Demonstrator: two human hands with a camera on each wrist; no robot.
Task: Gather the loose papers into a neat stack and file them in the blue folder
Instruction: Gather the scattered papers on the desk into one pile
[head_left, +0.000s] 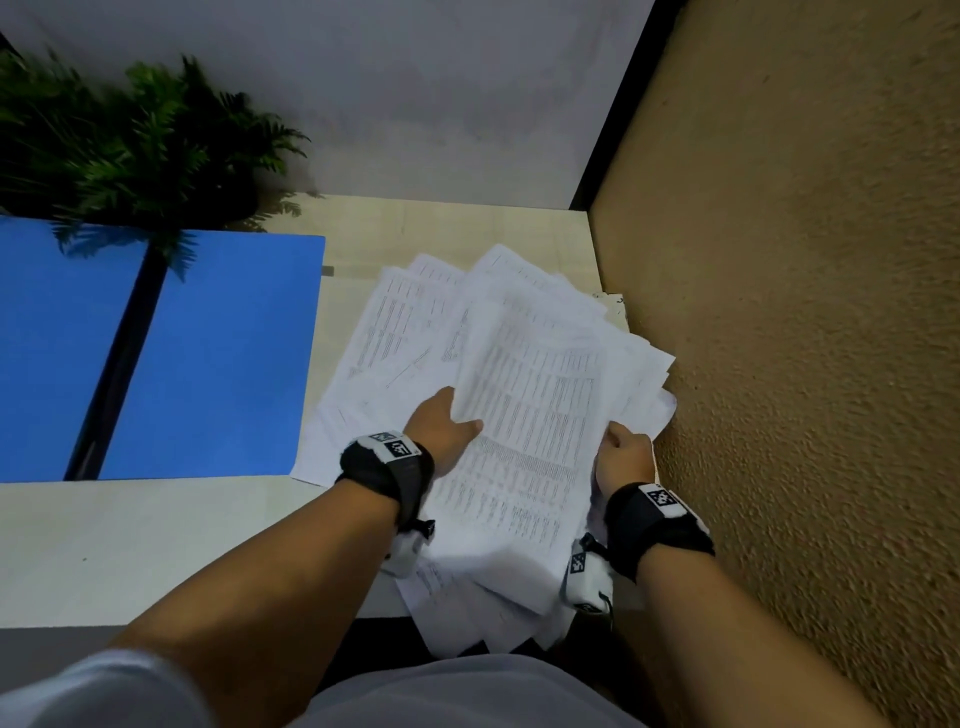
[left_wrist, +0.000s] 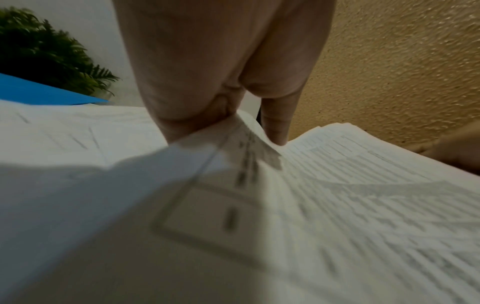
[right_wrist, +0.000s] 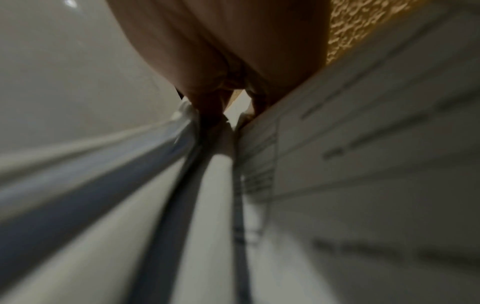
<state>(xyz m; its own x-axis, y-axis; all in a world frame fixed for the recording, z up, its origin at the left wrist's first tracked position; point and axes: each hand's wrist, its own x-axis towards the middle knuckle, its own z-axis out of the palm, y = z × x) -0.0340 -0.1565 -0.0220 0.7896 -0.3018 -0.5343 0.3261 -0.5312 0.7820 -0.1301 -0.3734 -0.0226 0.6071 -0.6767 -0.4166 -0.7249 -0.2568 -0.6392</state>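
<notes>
A messy pile of printed white papers (head_left: 519, 395) lies fanned out at the table's right side, some sheets hanging over the near edge. My left hand (head_left: 447, 426) grips the left edge of the upper sheets, thumb on top and fingers underneath; the left wrist view shows the same papers (left_wrist: 337, 205) pinched in that left hand (left_wrist: 233, 115). My right hand (head_left: 623, 457) holds the right edge of the sheets, fingers curled round it; in the blurred right wrist view the right hand (right_wrist: 228, 98) clamps several paper edges (right_wrist: 215, 185). The blue folder (head_left: 208, 353) lies open and flat to the left.
A green fern-like plant (head_left: 130, 140) stands behind the folder, its fronds over the folder's far edge. A rough tan wall (head_left: 805, 312) runs close along the right of the papers. A pale wall (head_left: 415, 104) closes the back. The light table (head_left: 130, 545) shows bare surface near-left.
</notes>
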